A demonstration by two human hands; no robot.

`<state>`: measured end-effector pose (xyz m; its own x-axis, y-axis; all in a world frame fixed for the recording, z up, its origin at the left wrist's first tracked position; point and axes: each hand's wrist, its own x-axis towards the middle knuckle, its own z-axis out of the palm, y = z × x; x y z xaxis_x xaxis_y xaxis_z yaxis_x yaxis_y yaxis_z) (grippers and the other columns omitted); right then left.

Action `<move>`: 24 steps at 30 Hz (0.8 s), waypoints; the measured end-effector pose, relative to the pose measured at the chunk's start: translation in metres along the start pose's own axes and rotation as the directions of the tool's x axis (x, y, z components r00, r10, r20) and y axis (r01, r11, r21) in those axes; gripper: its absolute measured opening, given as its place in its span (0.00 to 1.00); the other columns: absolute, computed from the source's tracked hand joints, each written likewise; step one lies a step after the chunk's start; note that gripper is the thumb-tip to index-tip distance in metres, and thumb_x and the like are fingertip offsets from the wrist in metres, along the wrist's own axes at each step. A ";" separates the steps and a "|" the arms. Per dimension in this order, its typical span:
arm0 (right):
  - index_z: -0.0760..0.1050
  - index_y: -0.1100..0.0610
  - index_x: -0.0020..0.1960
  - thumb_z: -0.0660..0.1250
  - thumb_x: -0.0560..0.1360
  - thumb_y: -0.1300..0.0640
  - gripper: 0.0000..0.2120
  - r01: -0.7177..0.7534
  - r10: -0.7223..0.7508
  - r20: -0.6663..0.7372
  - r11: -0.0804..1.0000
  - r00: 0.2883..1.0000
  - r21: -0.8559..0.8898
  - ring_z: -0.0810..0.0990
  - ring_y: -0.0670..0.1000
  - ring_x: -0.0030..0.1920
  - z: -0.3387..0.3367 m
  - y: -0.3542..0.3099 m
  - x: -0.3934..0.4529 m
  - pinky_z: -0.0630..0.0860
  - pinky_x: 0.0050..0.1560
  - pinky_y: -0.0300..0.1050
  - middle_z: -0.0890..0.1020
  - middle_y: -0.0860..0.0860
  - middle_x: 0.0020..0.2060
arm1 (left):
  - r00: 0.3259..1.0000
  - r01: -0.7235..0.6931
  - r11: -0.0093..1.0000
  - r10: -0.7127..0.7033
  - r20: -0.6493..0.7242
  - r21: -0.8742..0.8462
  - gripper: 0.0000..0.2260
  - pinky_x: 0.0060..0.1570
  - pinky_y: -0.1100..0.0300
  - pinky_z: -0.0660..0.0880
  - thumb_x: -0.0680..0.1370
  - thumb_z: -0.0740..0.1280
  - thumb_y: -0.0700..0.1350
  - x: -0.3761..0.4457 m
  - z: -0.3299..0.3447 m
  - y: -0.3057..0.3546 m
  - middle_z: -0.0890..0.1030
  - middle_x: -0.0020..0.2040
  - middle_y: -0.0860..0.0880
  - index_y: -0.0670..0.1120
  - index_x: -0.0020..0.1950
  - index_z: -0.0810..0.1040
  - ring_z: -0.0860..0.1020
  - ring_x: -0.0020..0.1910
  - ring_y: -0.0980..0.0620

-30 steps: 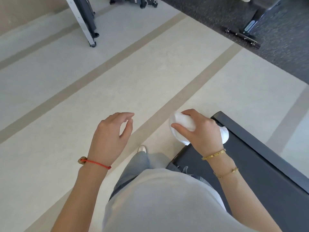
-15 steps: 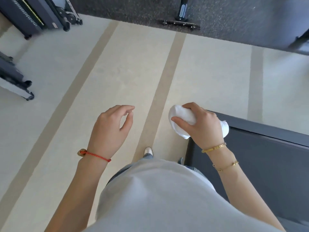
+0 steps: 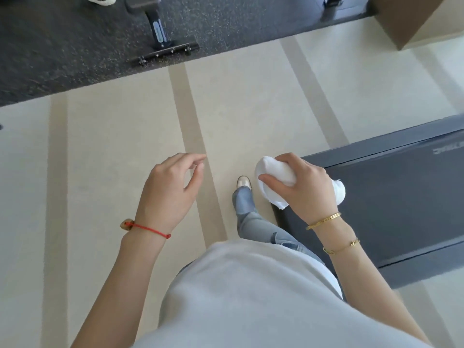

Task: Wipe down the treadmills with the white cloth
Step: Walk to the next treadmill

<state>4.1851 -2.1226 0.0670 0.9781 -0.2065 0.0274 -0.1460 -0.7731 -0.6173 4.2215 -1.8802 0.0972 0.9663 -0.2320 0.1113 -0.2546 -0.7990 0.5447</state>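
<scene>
1. Right hand (image 3: 305, 187) wrapped around bunched white cloth (image 3: 272, 172), held above treadmill (image 3: 391, 197) corner.
2. Left hand (image 3: 168, 189) loosely curled, holding nothing, over beige striped floor (image 3: 113, 146).
3. Beyond: dark speckled mat (image 3: 62, 46) bearing black equipment base (image 3: 165, 52); shoe (image 3: 243, 182) beside treadmill.

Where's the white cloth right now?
In the head view, the white cloth is bunched in the right hand, held above the near end of the dark treadmill deck, right of centre.
</scene>
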 end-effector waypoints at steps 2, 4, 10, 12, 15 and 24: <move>0.77 0.50 0.50 0.70 0.67 0.37 0.20 -0.040 0.040 -0.028 0.999 0.999 0.001 0.75 0.52 0.36 0.002 0.003 0.033 0.68 0.37 0.44 0.76 0.44 0.33 | 0.999 -0.046 0.999 0.046 0.016 -0.006 0.09 0.53 0.60 0.74 0.80 0.64 0.41 0.045 0.007 -0.004 0.84 0.50 0.51 0.44 0.57 0.82 0.81 0.51 0.53; 0.77 0.50 0.51 0.70 0.67 0.36 0.20 -0.071 0.071 -0.062 0.998 0.996 0.001 0.74 0.52 0.36 0.000 0.008 0.069 0.67 0.37 0.44 0.75 0.43 0.33 | 0.996 -0.081 0.997 0.081 0.033 -0.016 0.09 0.53 0.60 0.74 0.80 0.65 0.41 0.093 0.015 -0.003 0.84 0.50 0.51 0.44 0.57 0.82 0.81 0.50 0.53; 0.78 0.50 0.51 0.68 0.67 0.35 0.22 -0.138 0.134 -0.168 0.990 0.977 -0.013 0.79 0.54 0.38 -0.025 0.024 0.183 0.72 0.37 0.45 0.80 0.46 0.36 | 0.975 -0.199 0.979 0.202 0.087 -0.043 0.09 0.51 0.68 0.70 0.80 0.65 0.40 0.234 0.032 0.016 0.84 0.50 0.50 0.43 0.57 0.82 0.81 0.50 0.52; 0.77 0.49 0.51 0.67 0.67 0.34 0.22 -0.159 0.153 -0.194 0.987 0.969 -0.014 0.79 0.52 0.38 -0.033 0.029 0.215 0.72 0.38 0.45 0.81 0.46 0.37 | 0.966 -0.229 0.972 0.233 0.110 -0.053 0.09 0.52 0.68 0.69 0.80 0.65 0.40 0.274 0.037 0.023 0.84 0.50 0.50 0.43 0.58 0.82 0.81 0.51 0.52; 0.77 0.47 0.51 0.67 0.67 0.34 0.21 -0.208 0.200 -0.232 0.978 0.952 -0.012 0.78 0.50 0.38 -0.042 0.039 0.255 0.70 0.38 0.43 0.81 0.44 0.37 | 0.949 -0.272 0.960 0.280 0.146 -0.075 0.09 0.54 0.66 0.70 0.80 0.65 0.40 0.328 0.047 0.032 0.84 0.52 0.49 0.43 0.58 0.82 0.81 0.51 0.51; 0.75 0.45 0.49 0.68 0.67 0.33 0.19 -0.346 0.335 -0.345 0.938 0.877 0.031 0.78 0.48 0.38 -0.053 0.069 0.357 0.71 0.38 0.43 0.80 0.42 0.37 | 0.867 -0.425 0.894 0.446 0.220 -0.140 0.09 0.56 0.55 0.76 0.80 0.65 0.41 0.478 0.091 0.058 0.84 0.52 0.49 0.44 0.58 0.82 0.81 0.52 0.51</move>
<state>4.5163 -2.2814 0.0763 0.7574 -0.6470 0.0883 -0.4706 -0.6346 -0.6130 4.6656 -2.0879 0.1065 0.7164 -0.6799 0.1568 -0.6327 -0.5384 0.5566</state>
